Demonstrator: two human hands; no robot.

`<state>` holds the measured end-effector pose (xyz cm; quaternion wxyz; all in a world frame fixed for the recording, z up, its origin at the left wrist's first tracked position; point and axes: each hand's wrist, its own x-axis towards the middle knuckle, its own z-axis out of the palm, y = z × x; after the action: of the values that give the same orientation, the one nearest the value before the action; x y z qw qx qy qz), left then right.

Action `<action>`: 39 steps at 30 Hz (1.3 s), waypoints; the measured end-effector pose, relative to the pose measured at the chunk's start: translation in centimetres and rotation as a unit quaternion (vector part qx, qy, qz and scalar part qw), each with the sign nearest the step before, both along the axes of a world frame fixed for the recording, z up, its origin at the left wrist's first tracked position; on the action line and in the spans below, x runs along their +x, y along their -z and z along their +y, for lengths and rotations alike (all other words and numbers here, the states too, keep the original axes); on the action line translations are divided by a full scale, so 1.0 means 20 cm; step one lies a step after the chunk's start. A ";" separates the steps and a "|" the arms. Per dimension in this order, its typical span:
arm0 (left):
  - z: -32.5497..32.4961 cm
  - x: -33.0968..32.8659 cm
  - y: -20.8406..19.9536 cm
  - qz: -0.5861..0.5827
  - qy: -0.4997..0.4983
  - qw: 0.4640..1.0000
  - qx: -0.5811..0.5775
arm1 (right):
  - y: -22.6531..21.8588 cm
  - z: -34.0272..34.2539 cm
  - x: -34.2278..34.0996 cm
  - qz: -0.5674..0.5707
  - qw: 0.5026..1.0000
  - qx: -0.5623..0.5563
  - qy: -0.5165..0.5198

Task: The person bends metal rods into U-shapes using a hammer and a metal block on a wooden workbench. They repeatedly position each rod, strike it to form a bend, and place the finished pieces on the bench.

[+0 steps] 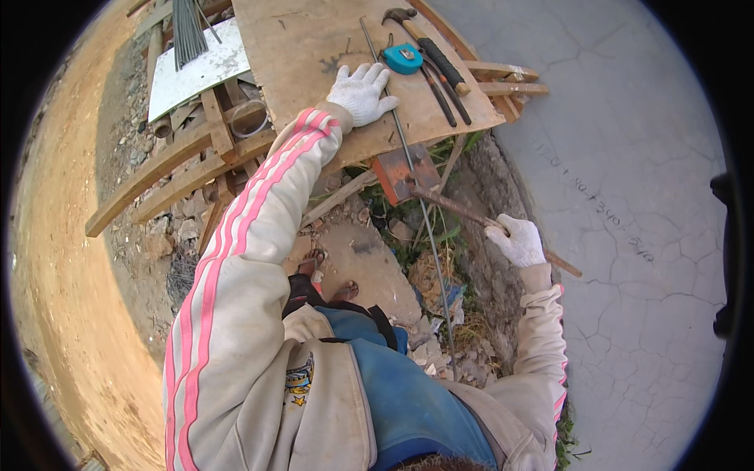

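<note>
My left hand point(360, 96), in a white knit glove, lies flat with fingers spread on a plywood board point(294, 55), its thumb at a thin steel rod point(440, 275). The rod runs from the board's far part over its near edge and down past my right side. My right hand point(517, 240), gloved too, is wrapped round a rusty metal bar point(458, 209). The bar's far end meets the rod by a reddish block point(393, 174) at the board's near edge. Right of the rod lie a teal tape measure point(403, 58), a claw hammer point(433, 52) and dark-handled pincers point(444, 99).
Wooden beams point(177, 169) stick out at the left, near a white panel point(200, 67) bearing a bundle of thin rods point(187, 31). A grey cracked concrete surface point(628, 157) spreads along the right. Below the board are rubble, weeds and a flat slab point(357, 263) by my feet.
</note>
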<state>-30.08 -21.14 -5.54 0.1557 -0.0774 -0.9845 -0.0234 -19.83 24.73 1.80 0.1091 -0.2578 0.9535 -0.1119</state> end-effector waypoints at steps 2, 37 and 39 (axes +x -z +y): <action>0.00 0.00 0.00 0.003 0.001 1.000 -0.004 | 0.00 0.00 0.02 0.004 1.000 0.000 0.008; 1.41 2.02 0.05 -0.636 0.054 0.185 0.747 | 0.08 -0.02 0.11 0.054 0.996 0.046 0.045; 1.37 2.05 0.06 -0.639 0.059 0.204 0.740 | 0.09 -0.03 0.13 0.047 0.996 0.041 0.059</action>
<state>10.98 6.32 -6.66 -0.5410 0.0565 -0.2783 -0.7916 -17.27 24.14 0.01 0.0679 -0.2019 0.9748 -0.0669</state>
